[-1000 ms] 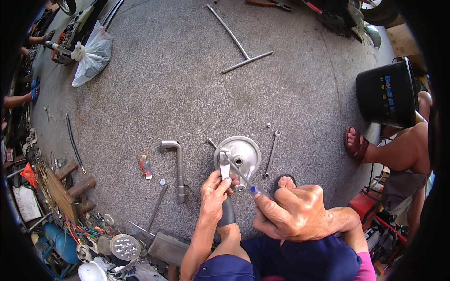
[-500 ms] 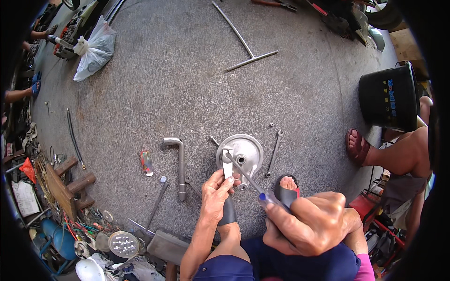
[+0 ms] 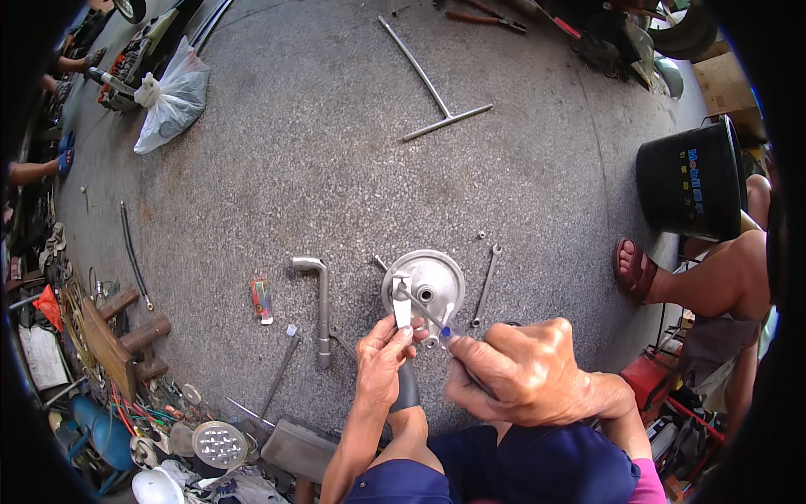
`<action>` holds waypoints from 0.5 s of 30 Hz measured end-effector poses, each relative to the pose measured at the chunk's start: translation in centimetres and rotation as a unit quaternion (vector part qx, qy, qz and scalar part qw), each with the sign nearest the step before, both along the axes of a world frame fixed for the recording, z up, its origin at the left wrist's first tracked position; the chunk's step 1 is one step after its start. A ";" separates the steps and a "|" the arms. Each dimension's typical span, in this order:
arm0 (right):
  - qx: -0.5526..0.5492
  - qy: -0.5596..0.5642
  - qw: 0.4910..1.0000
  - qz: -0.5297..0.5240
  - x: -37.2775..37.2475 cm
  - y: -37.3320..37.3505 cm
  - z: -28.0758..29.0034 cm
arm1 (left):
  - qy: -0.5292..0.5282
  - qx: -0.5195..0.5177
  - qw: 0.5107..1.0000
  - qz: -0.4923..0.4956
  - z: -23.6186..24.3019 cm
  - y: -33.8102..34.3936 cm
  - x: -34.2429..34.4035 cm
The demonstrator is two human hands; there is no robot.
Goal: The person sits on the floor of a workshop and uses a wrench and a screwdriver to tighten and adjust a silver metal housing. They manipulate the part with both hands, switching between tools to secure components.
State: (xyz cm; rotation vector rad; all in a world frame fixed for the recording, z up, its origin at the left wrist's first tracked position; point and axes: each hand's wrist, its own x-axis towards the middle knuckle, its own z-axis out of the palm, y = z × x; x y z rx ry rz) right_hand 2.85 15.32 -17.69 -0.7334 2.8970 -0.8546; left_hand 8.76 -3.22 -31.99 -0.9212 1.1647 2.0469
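My left hand (image 3: 378, 363) pinches a narrow, pale, flat piece (image 3: 402, 314) between thumb and fingers; its exact kind I cannot make out. It is held above the left side of a round silver metal plate (image 3: 447, 273) with a hole in its middle, like a brake drum cover. In my right hand (image 3: 527, 371) is a screwdriver (image 3: 429, 315), its clear and blue handle mostly hidden by the closed fingers. The slanting shaft reaches up-left to the pale piece's upper end. Whether the tip touches it is hard to tell.
An open-end wrench (image 3: 486, 286) lies right of the plate, an L-shaped socket wrench (image 3: 324, 315) left, beside a small colourful packet (image 3: 262, 301). Farther off lies a T-handle wrench (image 3: 430, 86). A black bucket (image 3: 684, 181) and another person's sandalled foot (image 3: 635, 267) are at right.
My right hand has moved left with the screwdriver, closer to my left hand. The left hand still holds the pale piece, and the view has shifted slightly.
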 end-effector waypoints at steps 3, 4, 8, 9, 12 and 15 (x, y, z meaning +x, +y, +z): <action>0.001 0.017 1.000 -0.015 -0.1 -0.1 1.6 | -0.006 0.029 1.000 0.001 -2.5 -1.0 0.6; -0.021 0.045 0.999 -0.019 0.1 -0.2 1.8 | -0.002 0.019 1.000 0.001 -2.9 -1.3 1.0; 0.008 0.008 1.000 0.027 0.3 0.0 -0.2 | 0.031 -0.002 1.000 -0.001 -0.7 0.1 -0.2; -0.008 0.004 1.000 0.006 0.3 0.1 0.0 | 0.028 -0.018 0.999 -0.013 -0.4 -0.1 -0.4; -0.020 0.004 1.000 -0.018 -0.3 0.9 1.3 | 0.005 -0.029 1.000 0.003 -1.2 -0.6 -0.1; -0.046 0.030 0.997 -0.052 -0.4 1.5 2.7 | -0.015 -0.028 0.998 0.052 -1.9 -0.7 0.0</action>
